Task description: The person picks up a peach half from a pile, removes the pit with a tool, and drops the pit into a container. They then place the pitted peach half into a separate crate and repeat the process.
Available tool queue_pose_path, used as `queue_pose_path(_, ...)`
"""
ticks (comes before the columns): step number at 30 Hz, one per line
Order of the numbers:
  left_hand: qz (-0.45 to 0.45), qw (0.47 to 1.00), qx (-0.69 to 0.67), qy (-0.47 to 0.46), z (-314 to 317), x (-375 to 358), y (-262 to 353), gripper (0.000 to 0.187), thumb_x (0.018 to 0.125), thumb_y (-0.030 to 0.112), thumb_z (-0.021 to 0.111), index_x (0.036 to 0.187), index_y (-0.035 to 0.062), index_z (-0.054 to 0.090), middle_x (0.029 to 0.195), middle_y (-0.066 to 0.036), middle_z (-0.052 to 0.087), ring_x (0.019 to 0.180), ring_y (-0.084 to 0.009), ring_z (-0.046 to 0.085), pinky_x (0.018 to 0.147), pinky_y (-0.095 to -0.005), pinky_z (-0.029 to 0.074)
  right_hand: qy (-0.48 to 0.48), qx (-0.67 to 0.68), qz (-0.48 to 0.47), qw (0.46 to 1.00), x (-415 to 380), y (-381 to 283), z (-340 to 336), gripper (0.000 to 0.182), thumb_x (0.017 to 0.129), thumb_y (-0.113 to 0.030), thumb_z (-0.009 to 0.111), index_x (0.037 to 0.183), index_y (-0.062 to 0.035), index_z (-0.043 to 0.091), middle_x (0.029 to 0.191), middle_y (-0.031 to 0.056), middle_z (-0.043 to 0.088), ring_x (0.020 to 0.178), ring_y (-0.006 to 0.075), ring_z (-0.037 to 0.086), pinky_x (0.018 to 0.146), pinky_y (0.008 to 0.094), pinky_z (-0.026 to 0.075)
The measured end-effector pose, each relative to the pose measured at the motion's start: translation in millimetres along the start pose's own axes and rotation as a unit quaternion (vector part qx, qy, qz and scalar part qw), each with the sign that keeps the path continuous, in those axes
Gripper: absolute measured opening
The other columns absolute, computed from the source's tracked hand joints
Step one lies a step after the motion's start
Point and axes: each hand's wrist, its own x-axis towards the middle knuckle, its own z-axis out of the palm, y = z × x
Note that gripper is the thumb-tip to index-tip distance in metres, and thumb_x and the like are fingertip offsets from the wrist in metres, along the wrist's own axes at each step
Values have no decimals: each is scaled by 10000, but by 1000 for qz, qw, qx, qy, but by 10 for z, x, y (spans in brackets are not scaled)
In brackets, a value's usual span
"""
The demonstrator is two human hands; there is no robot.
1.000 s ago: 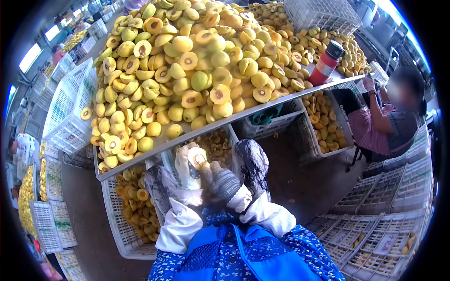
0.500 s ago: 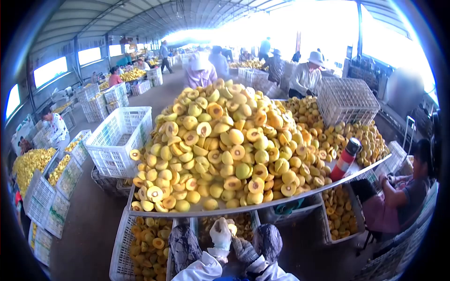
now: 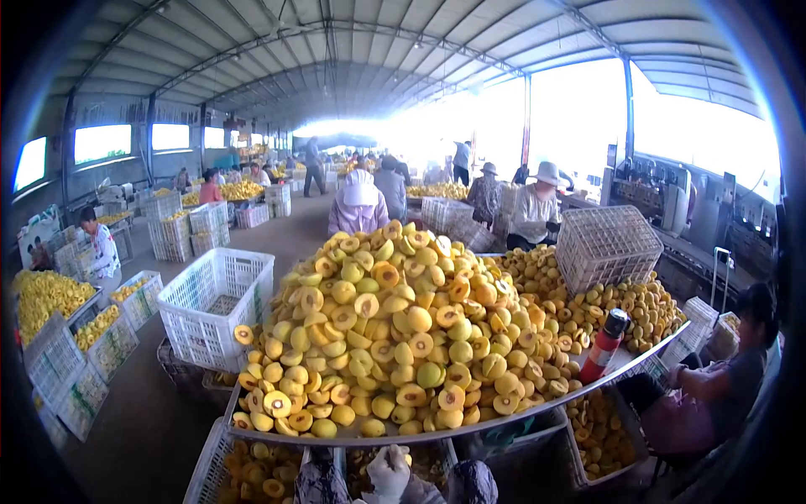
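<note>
My left hand (image 3: 389,472), in a white glove, is closed around a yellow peach half (image 3: 408,459) at the bottom edge of the view. Close beside it is my right hand (image 3: 422,489) in a grey glove, dim and partly cut off. Its fingers look curled, but what they hold cannot be made out. Both hands are below the front rim of a metal table (image 3: 336,438). On that table rises a big heap of halved yellow peaches (image 3: 395,328), some showing brown centres. Under the hands is a crate (image 3: 449,458) with fruit pieces.
A red flask (image 3: 601,349) stands at the table's right. An upturned crate (image 3: 606,248) rests on the fruit behind it. A white crate (image 3: 214,307) is at the left. Fruit-filled crates (image 3: 600,437) sit below. A seated person (image 3: 722,386) is at the right; others work beyond.
The view has tilted up, so the heap and my hands appear lower and more roof shows. My left hand still grips the peach half; my right hand is now partly out of view.
</note>
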Motion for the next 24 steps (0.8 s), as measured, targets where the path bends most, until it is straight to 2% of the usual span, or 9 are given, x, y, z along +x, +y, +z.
queue_pose_path(6, -41, 997, -42, -58, -73, 39, -39, 298, 924, 202, 492, 746, 1, 620, 688, -109, 660, 634, -237, 646, 616, -305, 497, 30, -87, -196, 976, -540, 471, 83, 233, 868, -75, 472, 1058, 24, 565, 1039, 180, 606, 876, 306, 604, 733, 371, 488)
queue_pose_path(8, -71, 992, -75, -74, -63, 72, -4, 311, 934, 212, 482, 767, -14, 616, 701, -111, 661, 649, -198, 640, 631, -290, 488, -5, -100, -140, 985, -575, 233, -72, 325, 873, -47, 410, 1174, -10, 525, 1068, 178, 589, 989, 321, 561, 853, 371, 453)
queue_pose_path(9, -78, 991, -85, -71, -51, 55, -19, 317, 937, 217, 478, 779, -21, 614, 710, -112, 662, 662, -179, 637, 638, -280, 483, -62, 124, -36, 990, -528, 265, -34, 343, 865, -58, 444, 1200, -2, 495, 1092, 173, 576, 1030, 314, 552, 896, 356, 433)
queue_pose_path(12, -53, 993, -93, -49, -7, 33, -17, 344, 958, 226, 448, 775, -27, 594, 722, -94, 645, 657, -158, 592, 630, -276, 465, -5, 48, -180, 982, -449, -252, -331, 480, 785, -131, 559, 1228, -7, 424, 999, 238, 542, 901, 412, 544, 765, 421, 467)
queue_pose_path(16, -77, 991, -94, -50, -11, -9, 57, 348, 977, 237, 404, 827, -20, 584, 773, -66, 630, 690, -138, 559, 662, -264, 458, -63, 265, 51, 961, -469, -387, -402, 277, 892, -107, 436, 1121, 26, 518, 971, 193, 586, 851, 335, 585, 689, 405, 477)
queue_pose_path(20, -114, 981, -139, -78, -10, -113, -174, 367, 975, 270, 403, 829, -13, 586, 803, -81, 640, 704, -140, 574, 669, -251, 475, -41, 122, 123, 984, -531, -132, -143, 311, 925, -303, 451, 962, -26, 587, 849, 239, 599, 819, 427, 572, 678, 466, 449)
queue_pose_path(21, -163, 969, -170, -74, 2, -120, -188, 382, 975, 286, 399, 828, -12, 588, 785, -89, 642, 687, -148, 584, 643, -250, 485, -2, 90, 47, 995, -560, -38, -69, 359, 932, -354, 443, 919, -28, 594, 739, 182, 612, 700, 360, 600, 602, 417, 456)
queue_pose_path(23, -359, 881, -299, -78, -33, -33, -56, 543, 962, 395, 336, 813, -56, 600, 715, -150, 646, 558, -208, 616, 543, -251, 514, -122, 415, 264, 862, -495, -351, -408, 427, 934, -420, 436, 853, -40, 613, 646, 81, 589, 595, 209, 582, 528, 324, 439)
queue_pose_path(24, -375, 855, -338, -119, -62, -34, -138, 573, 960, 409, 327, 790, -64, 602, 716, -151, 647, 555, -207, 617, 546, -257, 514, -160, 418, 304, 841, -453, -402, -523, 438, 932, -433, 438, 841, -46, 620, 636, 57, 580, 587, 168, 562, 517, 297, 427)
